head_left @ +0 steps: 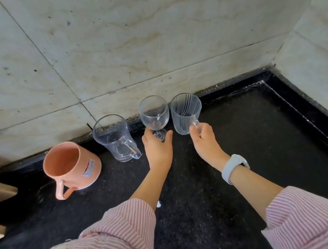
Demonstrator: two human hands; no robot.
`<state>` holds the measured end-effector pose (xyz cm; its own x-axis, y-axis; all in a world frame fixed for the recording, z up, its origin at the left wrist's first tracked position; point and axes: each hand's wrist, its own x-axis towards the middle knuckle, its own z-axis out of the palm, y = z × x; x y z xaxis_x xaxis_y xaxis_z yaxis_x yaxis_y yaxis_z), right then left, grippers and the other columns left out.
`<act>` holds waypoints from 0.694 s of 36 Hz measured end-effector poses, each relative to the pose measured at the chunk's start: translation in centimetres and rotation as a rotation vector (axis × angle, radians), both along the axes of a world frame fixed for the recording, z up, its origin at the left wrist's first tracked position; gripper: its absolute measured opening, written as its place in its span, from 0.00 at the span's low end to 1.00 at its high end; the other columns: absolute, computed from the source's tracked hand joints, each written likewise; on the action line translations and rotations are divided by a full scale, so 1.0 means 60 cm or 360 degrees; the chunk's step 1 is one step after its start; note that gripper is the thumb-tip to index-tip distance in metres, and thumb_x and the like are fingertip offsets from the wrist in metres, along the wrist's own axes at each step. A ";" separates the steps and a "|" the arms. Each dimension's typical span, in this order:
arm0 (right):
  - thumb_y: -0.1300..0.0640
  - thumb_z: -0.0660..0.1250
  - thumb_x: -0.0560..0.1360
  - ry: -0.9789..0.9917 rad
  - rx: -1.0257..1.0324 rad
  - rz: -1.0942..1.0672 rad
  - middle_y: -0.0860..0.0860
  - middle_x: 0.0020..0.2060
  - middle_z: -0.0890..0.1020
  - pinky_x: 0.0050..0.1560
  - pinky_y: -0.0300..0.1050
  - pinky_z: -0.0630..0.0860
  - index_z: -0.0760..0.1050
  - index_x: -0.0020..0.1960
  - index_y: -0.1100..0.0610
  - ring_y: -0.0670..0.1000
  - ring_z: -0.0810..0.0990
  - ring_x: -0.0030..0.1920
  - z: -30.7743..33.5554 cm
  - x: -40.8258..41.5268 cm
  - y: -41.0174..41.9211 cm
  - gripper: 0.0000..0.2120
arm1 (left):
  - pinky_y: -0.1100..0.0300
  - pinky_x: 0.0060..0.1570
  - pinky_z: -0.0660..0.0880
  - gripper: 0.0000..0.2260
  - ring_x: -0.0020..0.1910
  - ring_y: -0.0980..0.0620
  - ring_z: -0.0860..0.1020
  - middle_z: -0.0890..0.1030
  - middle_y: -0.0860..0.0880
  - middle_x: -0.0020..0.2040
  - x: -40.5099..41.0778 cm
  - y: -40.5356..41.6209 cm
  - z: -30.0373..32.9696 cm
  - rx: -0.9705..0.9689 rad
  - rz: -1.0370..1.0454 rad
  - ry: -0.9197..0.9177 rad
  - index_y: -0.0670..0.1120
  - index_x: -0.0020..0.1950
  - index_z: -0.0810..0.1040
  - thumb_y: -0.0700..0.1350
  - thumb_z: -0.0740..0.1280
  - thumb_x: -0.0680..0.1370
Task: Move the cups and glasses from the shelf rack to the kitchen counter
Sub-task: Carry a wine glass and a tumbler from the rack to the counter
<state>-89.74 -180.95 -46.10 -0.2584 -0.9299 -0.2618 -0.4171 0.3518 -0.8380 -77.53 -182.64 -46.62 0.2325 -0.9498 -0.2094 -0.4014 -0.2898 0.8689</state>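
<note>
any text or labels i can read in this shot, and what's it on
Sticker on the peach plastic mug: white label with a red band, print too small and blurred to read.
Nothing else bears text: not the clear glass mug, stemmed wine glass, ribbed glass mug or grey wristband.

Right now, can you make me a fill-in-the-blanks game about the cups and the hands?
1. The left hand holds the clear stemmed wine glass by its ____.
2. The right hand grips the handle of the ribbed clear glass mug, and its wrist wears a ____ band.
3. The plastic mug with a sticker, left of the plain clear glass mug, is coloured ____.
4. All the cups stand on the ____ stone counter.

Missing words: stem; white; orange; black
</note>
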 end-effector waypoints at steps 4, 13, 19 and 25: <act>0.44 0.56 0.75 0.0166 0.0138 0.0035 0.58 0.60 0.70 0.63 0.52 0.67 0.64 0.67 0.59 0.55 0.68 0.63 0.006 0.006 0.050 0.26 | 0.53 0.66 0.67 0.26 0.67 0.45 0.68 0.65 0.43 0.70 0.015 0.056 0.007 -0.0049 -0.0255 -0.0174 0.43 0.73 0.59 0.44 0.64 0.77; 0.52 0.54 0.79 0.0845 0.0176 0.0815 0.56 0.73 0.62 0.74 0.56 0.55 0.61 0.71 0.57 0.56 0.53 0.75 0.025 0.081 0.198 0.22 | 0.49 0.69 0.61 0.18 0.70 0.47 0.66 0.71 0.47 0.69 0.161 0.212 0.040 -0.0085 -0.0600 -0.1021 0.46 0.68 0.70 0.47 0.61 0.78; 0.51 0.52 0.79 0.0950 0.0049 0.1294 0.51 0.72 0.65 0.74 0.60 0.51 0.65 0.69 0.54 0.53 0.54 0.75 0.077 0.202 0.239 0.20 | 0.45 0.71 0.56 0.18 0.69 0.46 0.67 0.73 0.48 0.67 0.311 0.326 0.074 0.0181 -0.0458 -0.1279 0.47 0.67 0.70 0.50 0.59 0.78; 0.52 0.54 0.79 0.0845 -0.0322 0.1644 0.51 0.66 0.72 0.71 0.56 0.60 0.69 0.66 0.55 0.54 0.66 0.69 0.134 0.380 0.313 0.18 | 0.48 0.71 0.57 0.17 0.67 0.49 0.70 0.76 0.49 0.64 0.453 0.476 0.135 0.0254 0.0080 -0.1247 0.47 0.66 0.71 0.50 0.60 0.78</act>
